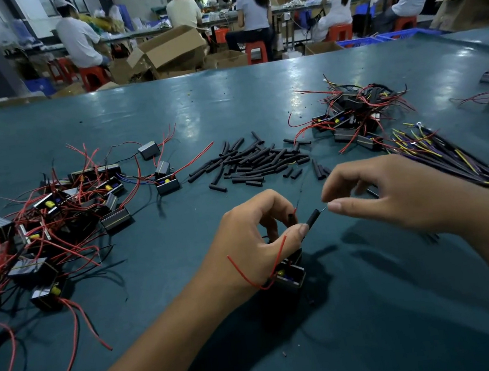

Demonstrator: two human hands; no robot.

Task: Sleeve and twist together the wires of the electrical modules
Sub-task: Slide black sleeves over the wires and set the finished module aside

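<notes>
Two hands over a green table [257,97], left hand [256,245] pinching a black sleeve [311,219] above a small module [290,277], right hand [392,195] pinching the thin wire end beside it, loose sleeves [252,161] beyond, no legible writing

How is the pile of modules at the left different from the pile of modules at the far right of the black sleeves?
The left pile of modules is spread wide and loose, with long red wires; the right pile of modules is tighter, a more compact heap. The left pile lies nearer the person; the right pile lies farther back, beyond the black sleeves. Both are dark boxes with red wires on the green table.
</notes>
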